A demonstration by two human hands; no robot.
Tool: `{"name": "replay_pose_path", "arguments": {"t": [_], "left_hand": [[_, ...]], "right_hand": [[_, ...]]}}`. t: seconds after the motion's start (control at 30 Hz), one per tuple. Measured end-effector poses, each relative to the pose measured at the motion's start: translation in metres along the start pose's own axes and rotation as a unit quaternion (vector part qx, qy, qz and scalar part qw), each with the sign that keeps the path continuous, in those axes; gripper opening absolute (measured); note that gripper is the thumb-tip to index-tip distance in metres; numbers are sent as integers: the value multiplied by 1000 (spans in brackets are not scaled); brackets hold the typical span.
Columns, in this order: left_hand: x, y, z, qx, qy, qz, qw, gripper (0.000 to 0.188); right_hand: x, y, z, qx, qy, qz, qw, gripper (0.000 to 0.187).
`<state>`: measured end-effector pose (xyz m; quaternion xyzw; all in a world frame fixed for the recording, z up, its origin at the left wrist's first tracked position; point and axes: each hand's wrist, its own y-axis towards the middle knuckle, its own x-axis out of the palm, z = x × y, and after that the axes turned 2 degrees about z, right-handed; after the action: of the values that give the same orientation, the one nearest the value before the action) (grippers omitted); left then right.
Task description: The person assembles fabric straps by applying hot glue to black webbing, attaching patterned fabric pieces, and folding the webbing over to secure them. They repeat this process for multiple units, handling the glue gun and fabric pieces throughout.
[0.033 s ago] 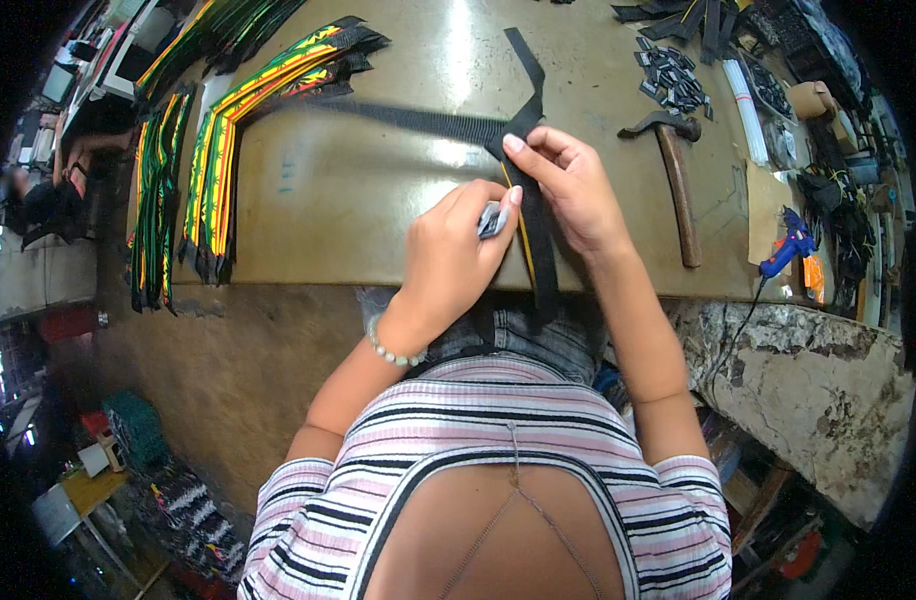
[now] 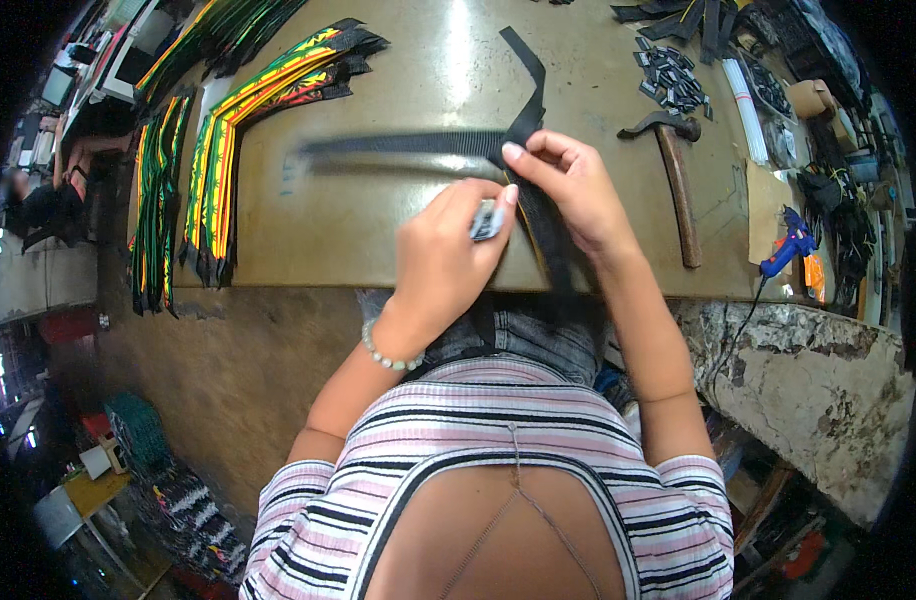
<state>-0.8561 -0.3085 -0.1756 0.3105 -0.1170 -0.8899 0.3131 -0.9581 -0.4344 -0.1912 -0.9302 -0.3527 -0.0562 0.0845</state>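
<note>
Black webbing straps [image 2: 531, 122] meet under my fingers near the table's front edge. One piece runs away from me and bends at its far end; another, blurred at its tip, reaches left. A third, with a yellow line along it, hangs toward my lap. My right hand [image 2: 573, 190] pinches the straps between thumb and fingers where they join. Just nearer to me, my left hand [image 2: 448, 232] has thumb and forefinger closed at the yellow-lined strap's edge. A small grey-and-white object [image 2: 487, 220], its kind unclear, is tucked in my left hand.
Bundles of patterned green, yellow and red straps [image 2: 213, 180] lie at left. To the right are a hammer [image 2: 678, 190], a pile of small black buckles [image 2: 671, 78], white sticks [image 2: 746, 110] and a blue glue gun [image 2: 790, 243] with a hanging cord. The table edge [image 2: 318, 288] is before me.
The left-reaching strap has swung toward me, and its tip has come away from the patterned bundle. The yellow-lined strap's hanging end has shifted slightly right. Both hands keep their pinch.
</note>
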Motion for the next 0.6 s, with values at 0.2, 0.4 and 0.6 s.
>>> {"name": "replay_pose_path", "arguments": {"t": [0.2, 0.4, 0.6], "left_hand": [[-23, 20, -10, 8, 114, -119, 986, 15], [-1, 9, -18, -36, 86, -161, 982, 20], [13, 3, -32, -58, 169, -46, 983, 21]], "right_hand": [[-36, -7, -18, 100, -149, -201, 963, 21], [-26, 13, -23, 60, 64, -149, 985, 45], [-22, -14, -26, -271, -312, -98, 905, 43]]}}
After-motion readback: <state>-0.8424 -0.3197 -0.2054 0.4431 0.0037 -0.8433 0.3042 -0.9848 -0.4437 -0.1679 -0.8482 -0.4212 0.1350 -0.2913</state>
